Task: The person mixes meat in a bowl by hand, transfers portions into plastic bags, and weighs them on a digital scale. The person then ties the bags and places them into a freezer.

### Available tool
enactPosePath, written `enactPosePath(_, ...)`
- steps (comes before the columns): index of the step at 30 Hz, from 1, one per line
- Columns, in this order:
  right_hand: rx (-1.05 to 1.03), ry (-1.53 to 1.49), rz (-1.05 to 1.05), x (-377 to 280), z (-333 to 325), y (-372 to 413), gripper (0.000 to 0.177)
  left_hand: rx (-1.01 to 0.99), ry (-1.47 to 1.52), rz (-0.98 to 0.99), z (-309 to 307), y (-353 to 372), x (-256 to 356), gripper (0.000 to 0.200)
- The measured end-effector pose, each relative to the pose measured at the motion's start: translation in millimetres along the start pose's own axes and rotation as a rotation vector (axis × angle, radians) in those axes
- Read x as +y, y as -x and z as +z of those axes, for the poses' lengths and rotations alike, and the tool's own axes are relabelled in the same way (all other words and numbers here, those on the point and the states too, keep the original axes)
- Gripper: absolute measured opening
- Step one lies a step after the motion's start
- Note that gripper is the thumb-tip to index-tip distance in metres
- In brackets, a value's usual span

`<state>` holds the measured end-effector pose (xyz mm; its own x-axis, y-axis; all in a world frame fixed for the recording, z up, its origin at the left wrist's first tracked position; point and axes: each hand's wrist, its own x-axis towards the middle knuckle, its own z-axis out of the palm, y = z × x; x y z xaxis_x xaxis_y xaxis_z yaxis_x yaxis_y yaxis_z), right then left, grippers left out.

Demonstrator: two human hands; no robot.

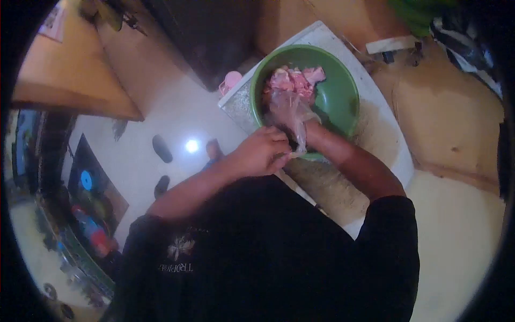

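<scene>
A green basin (339,102) holds several pieces of raw pinkish meat (292,80) along its far left side. My right hand (284,110) reaches down into the basin beside the meat, with a clear plastic bag (301,115) around it. The bag blurs its fingers, and I cannot make out whether they grip a piece. At the basin's near rim, my left hand (265,152) is closed, its fingers pinching the bag's open edge close to my right wrist.
The basin stands on a white, stained tabletop (383,126). Beyond its left corner is a pink plastic container (232,80). A dark cabinet (198,37) rises behind, and a wooden surface (70,70) is at the far left. Dark footwear (162,148) lies on the shiny tiled floor (140,121).
</scene>
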<state>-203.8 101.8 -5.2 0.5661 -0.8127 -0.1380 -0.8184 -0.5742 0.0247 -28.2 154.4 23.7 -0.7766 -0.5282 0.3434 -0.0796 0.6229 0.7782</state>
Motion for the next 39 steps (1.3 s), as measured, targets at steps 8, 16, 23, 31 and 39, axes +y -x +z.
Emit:
enactPosePath(8, 0.356, -0.265, -0.227, 14.8, 37.8, 23.3, 0.013, -0.03, -0.088, -0.011, 0.7, -4.5, 1.4, 0.013)
enactPosePath(16, -0.185, -0.168, 0.137, 6.4, -5.7, 13.0, 0.022, 0.003, -0.107, -0.038, -24.4, -5.2, -2.7, 0.014)
enactPosePath(23, -0.38, -0.198, 0.264, 3.2, 9.7, -11.8, 0.028, -0.031, -0.138, -0.033, -29.4, -15.3, -7.4, 0.013)
enactPosePath(31, -0.208, -0.403, 0.172, 15.0, 29.2, 8.2, 0.039, 0.123, -0.272, -0.106, -37.6, -29.4, -27.6, 0.012)
enactPosePath(39, 0.123, -0.906, 0.493, 24.8, 13.8, 31.5, 0.037, 0.154, -0.328, -0.041, -53.5, -61.8, -48.3, 0.019)
